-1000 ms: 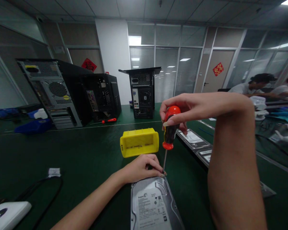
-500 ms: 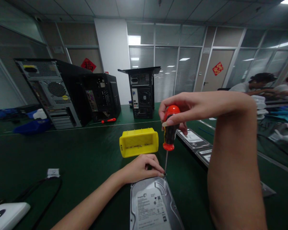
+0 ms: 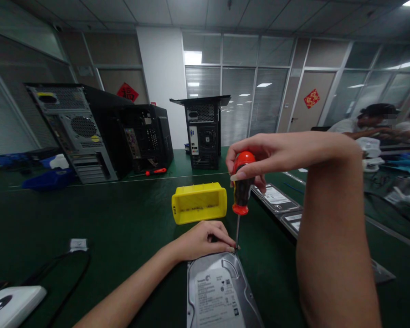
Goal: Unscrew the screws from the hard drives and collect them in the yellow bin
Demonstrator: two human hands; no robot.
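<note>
A silver hard drive with a white label lies flat on the green table in front of me. My left hand rests across its far end, fingers curled and pressed at the far right corner. From above, my right hand grips a screwdriver with a red and black handle, its thumb and fingers around the top. The shaft points almost straight down, and its tip meets that same corner beside my left fingertips. What lies under the tip is too small to make out.
Just beyond the drive stands a yellow bin with small bits inside. More hard drives lie to the right. Computer cases stand at the back, a red screwdriver near them. A white device sits at left; people work at far right.
The view has shifted very slightly, so things sit a little further right. Both hands, the screwdriver and the hard drive keep nearly the same places relative to each other.
</note>
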